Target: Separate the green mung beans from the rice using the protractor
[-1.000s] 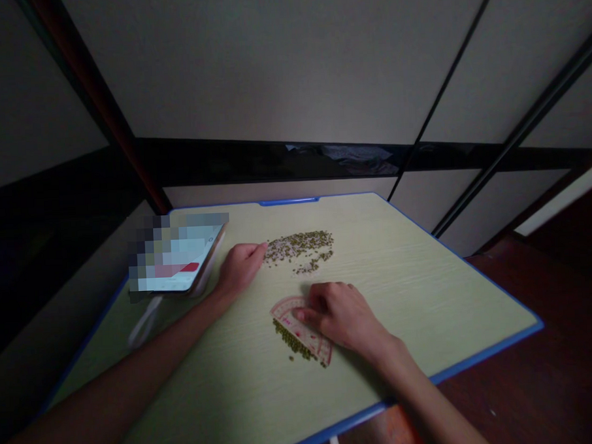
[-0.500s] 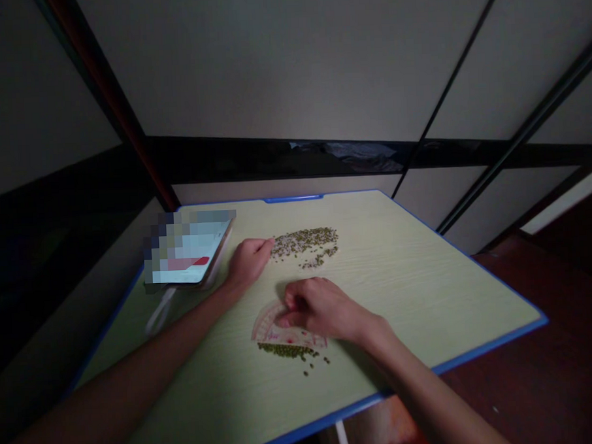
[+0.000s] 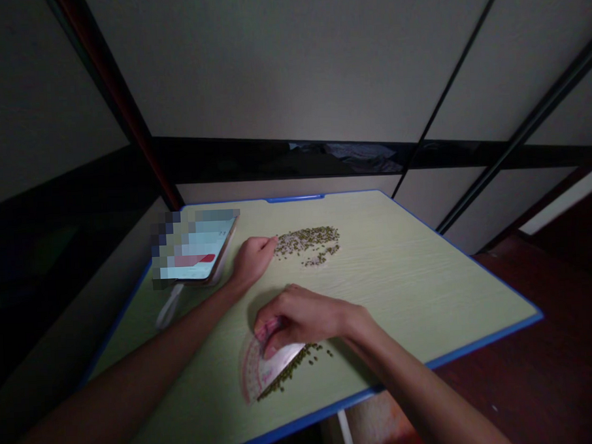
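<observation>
My right hand point(image 3: 300, 318) pinches a clear protractor point(image 3: 253, 374) with pink-red markings, tilted over the table near its front edge. Along the protractor's straight edge lies a small heap of green mung beans point(image 3: 285, 373), partly hidden under it, with a few loose beans to the right. My left hand point(image 3: 253, 258) rests closed on the table; whatever its curled fingers hold, if anything, is hidden. Its fingertips are at the left end of a spread pile of mung beans mixed with small pale grains point(image 3: 309, 240). A short strip of the mix lies just in front of that pile.
A pale wood-grain table point(image 3: 400, 263) with a blue rim carries everything. On its left lies a tablet or phone point(image 3: 195, 269), its screen lit and partly pixelated, with a white strap point(image 3: 169, 307). Behind stand cupboard panels point(image 3: 279, 65); a dark red floor point(image 3: 523, 382) shows at right.
My right hand has moved left and toward me, turning the protractor so its straight edge slants across the near beans. The left hand stays in nearly the same place.
</observation>
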The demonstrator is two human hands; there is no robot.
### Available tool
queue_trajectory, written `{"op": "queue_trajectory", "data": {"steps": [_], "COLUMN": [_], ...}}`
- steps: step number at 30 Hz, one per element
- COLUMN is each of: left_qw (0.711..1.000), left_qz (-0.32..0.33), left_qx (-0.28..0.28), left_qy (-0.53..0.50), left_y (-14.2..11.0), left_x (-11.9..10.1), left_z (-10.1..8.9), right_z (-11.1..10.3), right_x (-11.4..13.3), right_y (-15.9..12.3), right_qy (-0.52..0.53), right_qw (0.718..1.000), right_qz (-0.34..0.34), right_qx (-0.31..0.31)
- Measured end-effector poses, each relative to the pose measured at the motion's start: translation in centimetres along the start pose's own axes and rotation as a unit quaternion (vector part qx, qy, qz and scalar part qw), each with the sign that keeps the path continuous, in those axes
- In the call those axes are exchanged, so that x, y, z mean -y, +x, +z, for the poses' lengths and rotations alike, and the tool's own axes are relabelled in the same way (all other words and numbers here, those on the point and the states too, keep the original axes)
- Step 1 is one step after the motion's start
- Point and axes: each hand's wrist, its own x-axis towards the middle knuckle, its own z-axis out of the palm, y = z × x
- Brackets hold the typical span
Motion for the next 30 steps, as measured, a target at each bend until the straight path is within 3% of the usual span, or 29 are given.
{"op": "queue_trajectory", "data": {"steps": [4, 6, 10, 15, 19, 24, 30], "left_qw": [1.0, 1.0, 1.0, 1.0, 1.0, 1.0, 1.0], "left_qz": [0.002, 0.002, 0.001, 0.001, 0.0, -0.002, -0.002], "left_qx": [0.0, 0.0, 0.0, 0.005, 0.005, 0.005, 0.0], "left_qy": [0.0, 0.001, 0.004, 0.009, 0.011, 0.01, 0.006], "left_y": [0.0, 0.0, 0.0, 0.1, 0.2, 0.1, 0.1], "left_x": [0.1, 0.1, 0.2, 0.3, 0.3, 0.3, 0.4], "left_z": [0.0, 0.1, 0.2, 0.2, 0.2, 0.2, 0.2], "right_z": [0.4, 0.5, 0.6, 0.0, -0.3, 0.5, 2.0], "right_x": [0.0, 0.0, -0.5, -1.3, -1.0, 0.0, 1.1], "right_y": [0.1, -0.2, -2.4, -6.9, -9.4, -9.4, -7.2], "right_qy": [0.112, 0.188, 0.24, 0.145, -0.007, -0.073, -0.082], "right_qw": [0.993, 0.982, 0.953, 0.91, 0.879, 0.863, 0.868], "right_qz": [-0.008, 0.017, 0.12, 0.257, 0.365, 0.398, 0.382], "right_qx": [0.025, 0.008, -0.143, -0.291, -0.307, -0.303, -0.306]}}
